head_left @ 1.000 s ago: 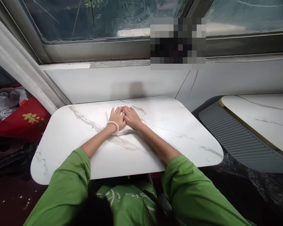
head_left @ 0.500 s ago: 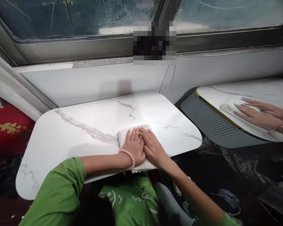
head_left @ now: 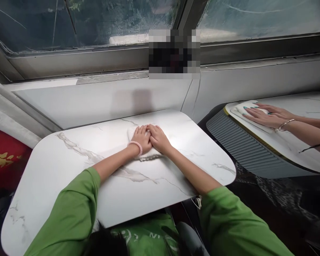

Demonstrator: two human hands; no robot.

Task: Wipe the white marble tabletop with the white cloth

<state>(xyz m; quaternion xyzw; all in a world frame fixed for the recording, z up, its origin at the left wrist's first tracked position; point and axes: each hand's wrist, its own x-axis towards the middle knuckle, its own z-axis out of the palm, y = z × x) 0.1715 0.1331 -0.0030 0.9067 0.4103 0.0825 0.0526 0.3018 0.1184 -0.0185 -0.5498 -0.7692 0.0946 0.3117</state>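
Note:
A folded white cloth (head_left: 151, 154) lies on the white marble-patterned table (head_left: 77, 185), toward its far side. My left hand (head_left: 142, 137), with a pink coiled band on its wrist, rests flat on the cloth, fingers stretched forward. Beside it and touching it, my right hand (head_left: 159, 139) also presses down with its fingers laid out. Most of the cloth is hidden under both palms. Neither hand is wrapped round it.
At the right, another person's hands (head_left: 266, 115) press a white cloth (head_left: 245, 106) on a second marble-patterned table (head_left: 306, 142) with a ribbed grey side. A wall and window frame (head_left: 82, 58) stand behind. A red item with gold print (head_left: 2, 160) is at the left.
Both my hands and the cloth have slid away from me, toward the table's far side. The other person's hands have moved left along the second table.

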